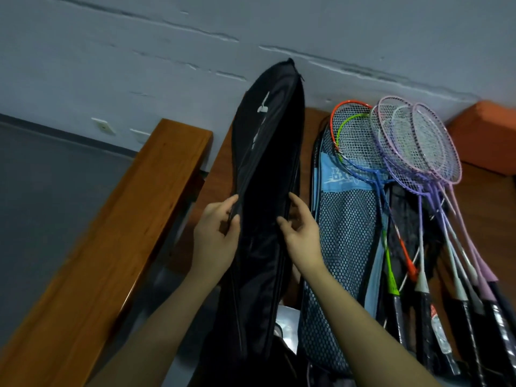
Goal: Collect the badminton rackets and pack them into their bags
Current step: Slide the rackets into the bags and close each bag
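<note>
Two bare forearms reach up from the bottom edge. The left hand pinches the left lip of a long black bag, thumb and fingers curled over the edge by the zip. The right hand holds the right lip, its fingers half curled around the fabric. The bag stands upright between the hands, its mouth pulled apart; the inside is dark and nothing can be made out in it.

Right of it, a blue mesh bag lies on the wooden desk. Several rackets fan out over its right side, heads towards the wall (the exact count is hard to tell, since frames overlap).

The rackets are likely light, with fragile strings, so are best taken by the taped grips, which are cut off at the bottom right corner. The bags look soft and floppy.
</note>
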A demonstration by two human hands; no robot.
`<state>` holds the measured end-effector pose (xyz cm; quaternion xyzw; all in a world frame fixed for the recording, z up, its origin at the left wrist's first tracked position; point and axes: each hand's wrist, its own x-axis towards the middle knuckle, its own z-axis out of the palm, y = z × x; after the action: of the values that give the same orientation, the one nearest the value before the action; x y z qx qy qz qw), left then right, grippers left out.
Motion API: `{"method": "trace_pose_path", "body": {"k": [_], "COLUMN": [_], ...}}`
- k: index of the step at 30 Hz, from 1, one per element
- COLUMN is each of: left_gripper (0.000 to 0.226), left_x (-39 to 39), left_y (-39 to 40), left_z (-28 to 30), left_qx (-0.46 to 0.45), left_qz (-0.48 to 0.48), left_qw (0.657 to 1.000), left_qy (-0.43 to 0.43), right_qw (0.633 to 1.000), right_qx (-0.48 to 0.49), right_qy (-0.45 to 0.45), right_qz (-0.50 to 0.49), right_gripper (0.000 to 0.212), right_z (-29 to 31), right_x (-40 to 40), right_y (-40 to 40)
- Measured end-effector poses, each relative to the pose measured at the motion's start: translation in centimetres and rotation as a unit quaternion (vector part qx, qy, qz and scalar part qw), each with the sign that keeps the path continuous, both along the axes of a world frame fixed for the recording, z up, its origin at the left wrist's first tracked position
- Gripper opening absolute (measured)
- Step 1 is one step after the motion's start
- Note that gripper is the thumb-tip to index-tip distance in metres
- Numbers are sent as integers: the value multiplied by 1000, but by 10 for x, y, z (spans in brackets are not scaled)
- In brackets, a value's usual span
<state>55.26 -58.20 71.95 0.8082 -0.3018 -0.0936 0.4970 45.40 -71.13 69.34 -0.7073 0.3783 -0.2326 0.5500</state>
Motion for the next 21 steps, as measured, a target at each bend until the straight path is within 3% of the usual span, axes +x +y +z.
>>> {"method": "trace_pose_path", "body": {"k": [3, 9, 15, 21], "left_gripper": [43, 43, 45, 46], "left_x": [8, 26, 6, -30], "left_y": [-5, -29, -70, -109], "left_z": [-3, -10, 2, 8], "left_qx": [27, -48, -89, -115], "left_qz": [-4, 19, -31, -62], "left_qw": [1000, 998, 996, 991], "left_qy": [13, -35, 2, -19], "right_qw": [997, 990, 987, 984], "right_qx": [-65, -135, -158, -162], "right_qy": [-13, -20, 3, 10], "right_qz": [25, 33, 4, -72], "right_gripper": [50, 44, 44, 42], "right_z": [9, 19, 28, 27], "right_x": [16, 9, -17, -62], "right_y": [4, -2, -21, -60]}}
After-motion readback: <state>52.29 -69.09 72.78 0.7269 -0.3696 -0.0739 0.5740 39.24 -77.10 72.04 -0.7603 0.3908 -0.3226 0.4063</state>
